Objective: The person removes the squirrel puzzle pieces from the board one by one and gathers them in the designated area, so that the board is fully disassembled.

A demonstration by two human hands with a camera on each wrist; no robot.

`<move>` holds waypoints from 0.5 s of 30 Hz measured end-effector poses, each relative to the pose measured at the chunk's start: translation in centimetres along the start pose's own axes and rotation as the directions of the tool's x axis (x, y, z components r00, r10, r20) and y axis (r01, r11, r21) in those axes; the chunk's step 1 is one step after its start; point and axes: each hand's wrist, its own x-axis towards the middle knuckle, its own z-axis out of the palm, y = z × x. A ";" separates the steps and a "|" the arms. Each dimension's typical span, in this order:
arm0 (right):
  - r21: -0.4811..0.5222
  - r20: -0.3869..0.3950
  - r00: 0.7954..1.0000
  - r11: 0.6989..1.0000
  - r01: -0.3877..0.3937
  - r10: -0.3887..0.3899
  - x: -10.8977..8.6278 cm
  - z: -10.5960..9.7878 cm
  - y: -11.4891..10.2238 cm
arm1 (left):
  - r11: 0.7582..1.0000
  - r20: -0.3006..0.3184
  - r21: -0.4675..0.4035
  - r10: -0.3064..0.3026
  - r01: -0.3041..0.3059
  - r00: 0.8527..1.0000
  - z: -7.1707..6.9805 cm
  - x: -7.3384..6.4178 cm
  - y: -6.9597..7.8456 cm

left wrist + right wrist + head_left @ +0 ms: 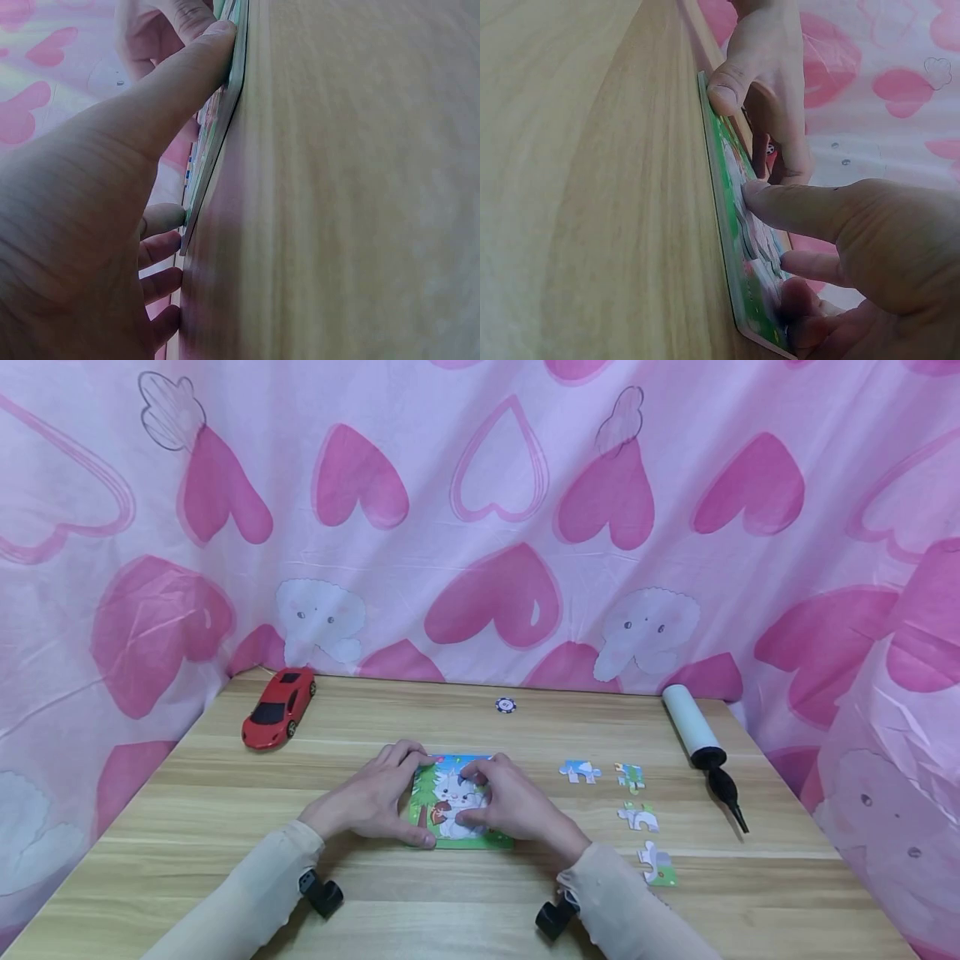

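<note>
A small jigsaw puzzle board (472, 843) with a green border and a picture of a white cartoon animal lies on the wooden table. My left hand (375, 797) holds it at the left side, thumb at the near edge and fingers at the far left corner. Over the board's right half is my right hand (517, 802), its thumb and index finger pinching a puzzle piece (761, 232) on the picture. In the right wrist view that piece's edges stand slightly proud of the pieces around it. Part of the picture is hidden under the right hand.
Several loose puzzle pieces lie to the right, among them a blue one (580, 771) and a green-edged one (660, 866). A white hand pump (693, 727) with a black nozzle lies at the far right. Behind are a red toy car (279, 710) and a poker chip (506, 705).
</note>
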 end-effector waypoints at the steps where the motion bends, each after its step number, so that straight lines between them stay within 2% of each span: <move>1: 0.005 -0.001 1.000 1.000 0.000 0.000 0.0 0.0 0.0 | 1.000 0.000 -0.001 -0.001 0.001 1.000 0.0 0.0 0.0; 15: 0.062 -0.022 1.000 0.998 -0.012 0.013 0.3 0.1 0.1 | 1.000 0.002 -0.003 0.009 -0.009 1.000 0.0 0.0 0.0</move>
